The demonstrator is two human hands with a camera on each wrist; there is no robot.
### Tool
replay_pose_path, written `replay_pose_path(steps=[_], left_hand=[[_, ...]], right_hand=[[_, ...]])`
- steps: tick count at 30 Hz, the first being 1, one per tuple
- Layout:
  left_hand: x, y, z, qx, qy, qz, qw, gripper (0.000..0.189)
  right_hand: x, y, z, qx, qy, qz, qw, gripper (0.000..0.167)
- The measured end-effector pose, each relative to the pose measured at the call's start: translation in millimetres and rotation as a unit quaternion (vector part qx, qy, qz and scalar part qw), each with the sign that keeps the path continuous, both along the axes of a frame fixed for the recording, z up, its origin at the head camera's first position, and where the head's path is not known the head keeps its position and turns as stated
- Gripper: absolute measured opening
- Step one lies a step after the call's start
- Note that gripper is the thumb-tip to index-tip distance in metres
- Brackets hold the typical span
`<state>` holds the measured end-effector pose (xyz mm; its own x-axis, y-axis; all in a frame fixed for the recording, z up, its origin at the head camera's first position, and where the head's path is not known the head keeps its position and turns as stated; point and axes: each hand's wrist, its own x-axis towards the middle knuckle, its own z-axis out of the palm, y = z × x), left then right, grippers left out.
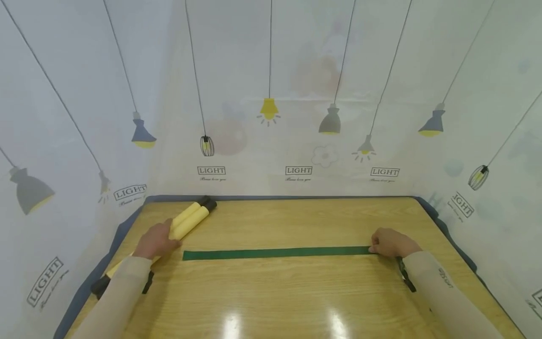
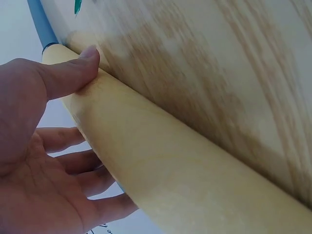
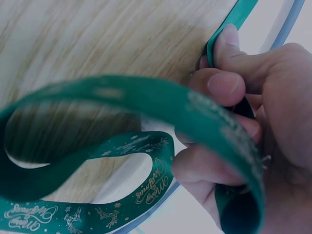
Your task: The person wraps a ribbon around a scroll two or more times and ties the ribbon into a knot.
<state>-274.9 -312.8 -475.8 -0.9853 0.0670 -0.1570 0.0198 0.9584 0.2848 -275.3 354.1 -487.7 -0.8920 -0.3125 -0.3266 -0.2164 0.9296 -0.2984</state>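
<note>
A green ribbon (image 1: 275,253) lies stretched straight across the middle of the table. At its right end my right hand (image 1: 393,242) pinches it between thumb and index finger. In the right wrist view more of the ribbon (image 3: 139,92), printed with "Merry Christmas" and reindeer, loops loosely from that hand. On the left, two yellow tubes (image 1: 190,225) with black ends lie side by side, slanting toward the far edge. My left hand (image 1: 156,241) grips the tubes near their middle, its thumb (image 2: 78,73) over one tube and its fingers along the other side, partly hidden.
The wooden table (image 1: 275,292) has a dark blue edging (image 1: 296,197) along its back and sides. White walls (image 1: 254,61) printed with hanging lamps and "LIGHT" labels enclose it at the back, left and right.
</note>
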Motion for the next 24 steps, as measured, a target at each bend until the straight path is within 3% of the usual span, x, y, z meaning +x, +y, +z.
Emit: replay_pose_path(steps=[14, 20, 24], left_hand=[[11.6, 9.0, 16.5, 0.011, 0.034, -0.033, 0.9988, 0.092], [17.2, 29.0, 33.1, 0.026, 0.024, -0.046, 0.9983, 0.091], [18.0, 44.9, 37.2, 0.043, 0.011, -0.044, 0.998, 0.097]], right_hand=[[-4.0, 2.7, -7.0, -0.015, -0.002, 0.004, 0.9999, 0.036], [-0.3, 1.9, -2.6, -0.02, 0.002, 0.01, 0.9998, 0.035], [1.6, 0.6, -1.1, -0.022, 0.002, 0.015, 0.9996, 0.036]])
